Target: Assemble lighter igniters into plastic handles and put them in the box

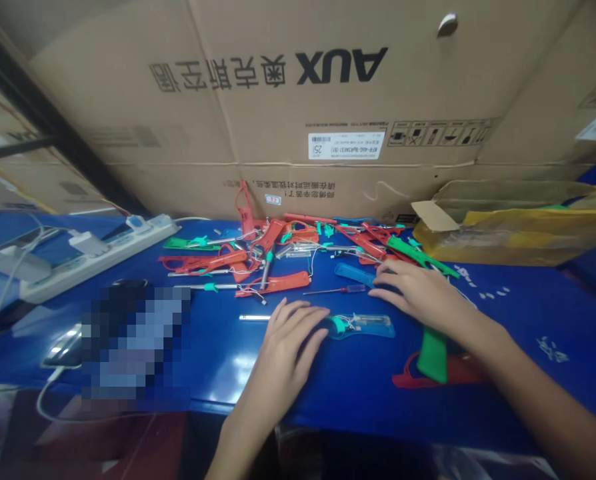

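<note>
My left hand (293, 337) curls over an opened blue lighter (381, 325) lying flat on the table, fingers around its metal tube (253, 318) and trigger end. A green trigger piece, white wires and a clear inner part show in its blue half-shell. My right hand (423, 293) reaches forward with fingers apart, fingertips at the right end of a loose blue shell (351, 273). Whether they grip that shell is hard to see. Just below those fingertips lies a small screwdriver (335, 291) with a dark handle.
Behind my hands is a heap of red lighter parts (278, 283) with tubes and wires. A green shell (433, 353) and red shell (463, 370) lie under my right forearm. An open carton (518, 233) stands right, a power strip (108, 253) left. Large cardboard (258, 133) backs the table.
</note>
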`<state>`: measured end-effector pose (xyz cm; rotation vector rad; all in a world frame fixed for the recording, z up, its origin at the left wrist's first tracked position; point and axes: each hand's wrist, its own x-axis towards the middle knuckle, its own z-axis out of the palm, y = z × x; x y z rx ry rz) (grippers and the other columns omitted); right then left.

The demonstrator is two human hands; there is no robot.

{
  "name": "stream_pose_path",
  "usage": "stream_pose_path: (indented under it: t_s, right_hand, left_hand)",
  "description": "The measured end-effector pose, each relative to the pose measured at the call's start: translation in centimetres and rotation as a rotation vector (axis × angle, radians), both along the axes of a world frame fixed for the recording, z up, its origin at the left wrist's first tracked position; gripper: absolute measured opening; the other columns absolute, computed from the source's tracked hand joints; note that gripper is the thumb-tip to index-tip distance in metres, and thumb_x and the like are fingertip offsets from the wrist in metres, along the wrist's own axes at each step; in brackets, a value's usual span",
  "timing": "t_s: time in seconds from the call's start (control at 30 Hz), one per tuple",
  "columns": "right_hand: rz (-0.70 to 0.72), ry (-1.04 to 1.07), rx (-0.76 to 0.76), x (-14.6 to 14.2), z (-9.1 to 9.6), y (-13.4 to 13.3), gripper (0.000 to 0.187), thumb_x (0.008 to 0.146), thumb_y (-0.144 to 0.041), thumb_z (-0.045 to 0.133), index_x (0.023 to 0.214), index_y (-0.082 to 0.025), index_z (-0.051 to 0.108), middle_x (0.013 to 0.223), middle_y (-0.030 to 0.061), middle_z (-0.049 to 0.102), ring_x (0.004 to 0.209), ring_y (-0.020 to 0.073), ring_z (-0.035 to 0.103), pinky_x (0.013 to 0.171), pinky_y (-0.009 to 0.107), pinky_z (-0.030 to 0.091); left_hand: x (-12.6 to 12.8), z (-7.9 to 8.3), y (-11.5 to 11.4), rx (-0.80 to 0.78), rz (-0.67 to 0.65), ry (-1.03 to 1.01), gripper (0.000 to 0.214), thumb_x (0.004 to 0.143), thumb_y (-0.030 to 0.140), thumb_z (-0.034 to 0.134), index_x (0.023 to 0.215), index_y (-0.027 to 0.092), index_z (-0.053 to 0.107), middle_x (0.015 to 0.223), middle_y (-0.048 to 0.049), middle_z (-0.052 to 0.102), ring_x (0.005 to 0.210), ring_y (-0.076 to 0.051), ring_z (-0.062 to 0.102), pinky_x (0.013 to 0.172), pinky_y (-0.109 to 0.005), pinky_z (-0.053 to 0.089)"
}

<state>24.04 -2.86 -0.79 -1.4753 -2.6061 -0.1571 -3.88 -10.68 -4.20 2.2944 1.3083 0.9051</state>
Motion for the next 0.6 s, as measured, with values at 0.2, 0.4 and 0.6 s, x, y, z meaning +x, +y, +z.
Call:
stream_pose_path:
  t_s: [0.2, 0.4, 0.6]
  right_hand:
    - [-0.072, 0.061, -0.054, 0.4, -0.1, -1.0, 0.022, 0.098, -0.036, 0.057, 0.103, -0.023, 0.074, 0.120, 0.0089, 0.072, 0.110, 0.0300, 0.069, 0.080, 0.042, 0.057]
    - [-0.134, 0.179, -0.144, 0.0, 0.2, -1.5, 0.039, 0.093, -0.034, 0.061, 0.129, -0.022, 0.062, 0.126, 0.0100, 0.071, 0.109, 0.0303, 0.070, 0.084, 0.044, 0.058]
    - [-0.166, 0.222, -0.018, 0.2, 1.0, -1.2, 0.034, 0.092, -0.032, 0.058, 0.120, -0.019, 0.069, 0.118, 0.0109, 0.068, 0.090, 0.0275, 0.071, 0.075, 0.041, 0.056]
  left_hand:
    - [-0.1, -0.4, 0.4, -0.009, -0.027, 0.003, 0.031, 0.105, 0.027, 0.051, 0.135, 0.028, 0.058, 0.130, -0.0043, 0.068, 0.129, -0.024, 0.056, 0.119, -0.060, 0.036]
    - [-0.1, -0.6, 0.4, -0.019, -0.022, -0.001, 0.026, 0.105, 0.029, 0.051, 0.130, 0.027, 0.059, 0.129, -0.0044, 0.068, 0.129, -0.024, 0.057, 0.120, -0.061, 0.034]
    - [-0.2, -0.4, 0.0, 0.005, -0.022, -0.051, 0.029, 0.104, 0.029, 0.052, 0.133, 0.028, 0.058, 0.129, -0.0046, 0.068, 0.132, -0.025, 0.054, 0.116, -0.055, 0.042]
